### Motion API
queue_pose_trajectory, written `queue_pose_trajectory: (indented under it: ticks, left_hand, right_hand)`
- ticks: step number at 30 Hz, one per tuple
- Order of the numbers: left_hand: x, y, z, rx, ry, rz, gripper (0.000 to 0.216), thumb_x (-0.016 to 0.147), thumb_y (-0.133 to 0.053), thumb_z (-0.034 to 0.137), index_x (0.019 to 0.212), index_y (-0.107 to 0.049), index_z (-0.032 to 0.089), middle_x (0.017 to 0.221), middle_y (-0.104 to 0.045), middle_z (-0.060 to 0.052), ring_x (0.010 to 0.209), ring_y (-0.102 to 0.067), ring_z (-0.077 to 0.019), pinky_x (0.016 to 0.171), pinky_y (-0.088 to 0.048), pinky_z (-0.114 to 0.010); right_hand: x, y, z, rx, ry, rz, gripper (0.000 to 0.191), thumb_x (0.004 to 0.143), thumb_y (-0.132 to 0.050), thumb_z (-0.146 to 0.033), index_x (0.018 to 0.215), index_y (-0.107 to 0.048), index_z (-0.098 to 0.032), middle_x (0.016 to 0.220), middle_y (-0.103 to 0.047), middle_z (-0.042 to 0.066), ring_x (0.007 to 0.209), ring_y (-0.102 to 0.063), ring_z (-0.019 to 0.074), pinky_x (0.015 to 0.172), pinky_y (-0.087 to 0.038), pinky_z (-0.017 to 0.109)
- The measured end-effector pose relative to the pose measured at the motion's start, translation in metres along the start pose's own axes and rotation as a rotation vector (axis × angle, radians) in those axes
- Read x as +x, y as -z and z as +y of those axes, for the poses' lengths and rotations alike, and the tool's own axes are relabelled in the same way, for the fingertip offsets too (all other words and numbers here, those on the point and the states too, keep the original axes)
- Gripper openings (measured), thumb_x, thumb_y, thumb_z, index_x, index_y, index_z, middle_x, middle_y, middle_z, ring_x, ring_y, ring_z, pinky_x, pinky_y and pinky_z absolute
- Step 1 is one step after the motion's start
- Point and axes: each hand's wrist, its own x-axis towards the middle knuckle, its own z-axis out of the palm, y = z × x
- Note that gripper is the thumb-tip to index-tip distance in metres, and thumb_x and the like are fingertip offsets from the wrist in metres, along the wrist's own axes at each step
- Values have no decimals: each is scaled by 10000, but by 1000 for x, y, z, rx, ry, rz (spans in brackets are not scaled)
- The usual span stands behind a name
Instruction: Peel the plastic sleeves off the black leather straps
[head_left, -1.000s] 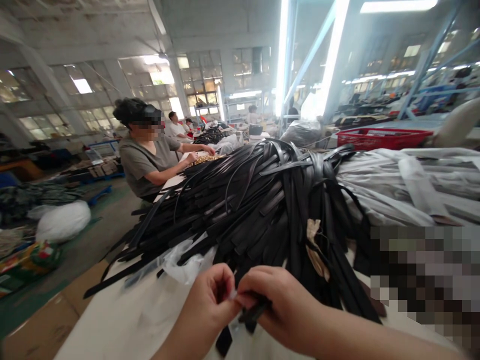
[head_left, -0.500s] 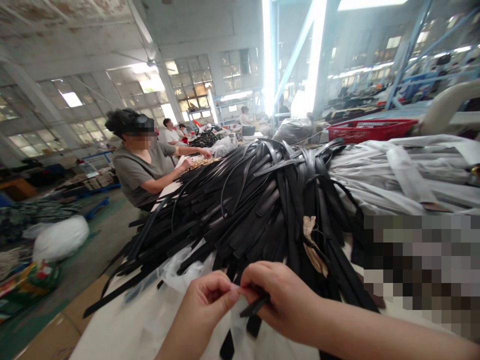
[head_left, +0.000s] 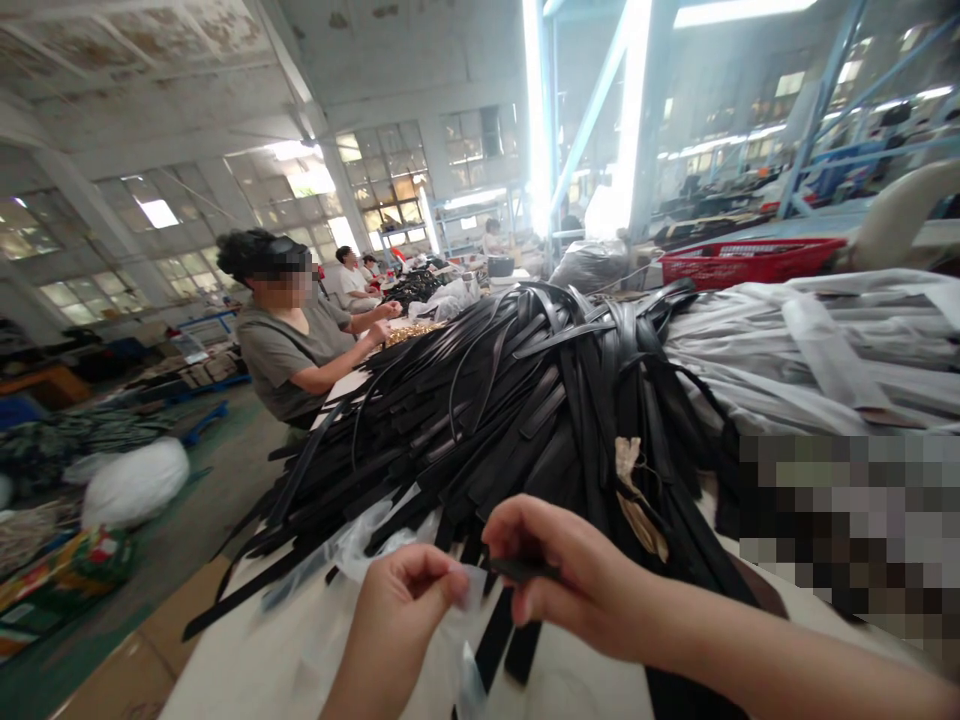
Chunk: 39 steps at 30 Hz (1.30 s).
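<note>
Thumb and fingertips of my left hand [head_left: 405, 605] are pinched on a small piece of clear plastic film [head_left: 474, 588]. To its right, my right hand [head_left: 570, 575] curls around the end of a black strap [head_left: 517, 569], gripping it between the fingers; the rest of that strap is hidden. The two hands are slightly apart, low over the pale table [head_left: 232, 650]. Just beyond them spreads a large heap of black straps [head_left: 450, 430], some ends lying under my hands. Crumpled clear plastic [head_left: 352, 545] lies by my left hand.
Whitish wrapped strips [head_left: 840, 340] are piled at the right, below a red basket [head_left: 750, 262]. A beige tie [head_left: 637, 500] lies on the straps. A co-worker in a grey shirt [head_left: 277, 350] works at the table's left side. Cardboard [head_left: 142, 640] lies at the near left.
My hands have drawn apart from touching. More of the plastic film shows in my left fingers, and my right fingers have loosened around the black strap. The view has shifted slightly.
</note>
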Motion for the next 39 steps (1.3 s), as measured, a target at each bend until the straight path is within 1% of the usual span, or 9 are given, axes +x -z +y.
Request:
queue_pose_trajectory:
  ticks: [2, 5, 8, 11, 24, 27, 33, 37, 39]
  left_hand:
    - [1, 3, 2, 0, 5, 34, 192, 579, -795, 294, 525, -669, 160, 531, -633, -17, 542, -538, -147, 565, -418, -233]
    - [1, 4, 3, -33, 19, 71, 186, 542, -808, 250, 521, -644, 165, 520, -617, 2, 526, -526, -132, 543, -408, -219]
    - [-1, 2, 3, -51, 4, 105, 183, 537, -796, 228, 517, -624, 169, 515, -610, 13, 526, -527, -126, 545, -406, -212]
    - [-1, 0, 5, -26, -12, 126, 173, 531, -795, 238, 519, -635, 171, 510, -610, 13, 522, -532, -133, 542, -409, -220]
    - [3, 3, 2, 113, -79, 76, 128, 620, -752, 260, 585, -658, 181, 567, -634, -3, 567, -567, -167, 548, -423, -235]
    - [0, 2, 2, 257, -166, 17, 50, 702, -692, 231, 657, -703, 210, 667, -692, -26, 658, -619, -201, 619, -455, -259]
    - [-7, -6, -1, 544, -342, -186, 160, 815, -604, 244, 724, -735, 259, 748, -735, -8, 725, -664, -193, 697, -464, -254]
    - [-4, -2, 1, 538, -252, -143, 167, 821, -547, 231, 742, -694, 231, 686, -709, 0, 676, -660, -185, 645, -462, -257]
    - [-1, 1, 3, 556, -212, -96, 169, 830, -519, 244, 755, -667, 212, 667, -694, -4, 666, -654, -191, 643, -457, -271]
  right_hand:
    - [3, 10, -1, -11, 52, 42, 103, 932, -447, -264, 957, -509, -185, 814, -585, 22, 710, -548, 121, 654, -439, 224]
    - [6, 21, -3, -306, 124, 91, 199, 970, -328, -251, 907, -503, -182, 733, -578, 20, 645, -534, 126, 596, -391, 235]
    - [8, 23, -8, -661, 101, -14, 216, 965, -337, -255, 843, -501, -186, 688, -591, 21, 590, -528, 133, 539, -298, 264]
    - [6, 18, -14, -834, 75, -159, 245, 954, -371, -268, 753, -488, -190, 633, -597, 17, 525, -515, 127, 502, -216, 296]
    - [3, 11, -16, -910, 58, -225, 213, 944, -385, -282, 794, -504, -189, 639, -634, 18, 508, -533, 125, 489, -178, 302]
    - [3, 12, -15, -940, 96, -281, 177, 915, -433, -257, 778, -523, -190, 645, -627, 14, 506, -526, 122, 488, -182, 297]
    - [0, 5, -6, -973, 183, -358, 160, 909, -504, -267, 790, -573, -185, 688, -648, 13, 539, -554, 137, 494, -234, 287]
    - [9, 20, 3, -900, 169, -325, 339, 882, -565, -498, 771, -601, -179, 700, -665, 23, 674, -615, 171, 681, -393, 284]
    - [15, 29, 7, -870, 162, -338, 327, 880, -587, -460, 725, -606, -172, 649, -655, 20, 676, -619, 167, 812, -398, 308]
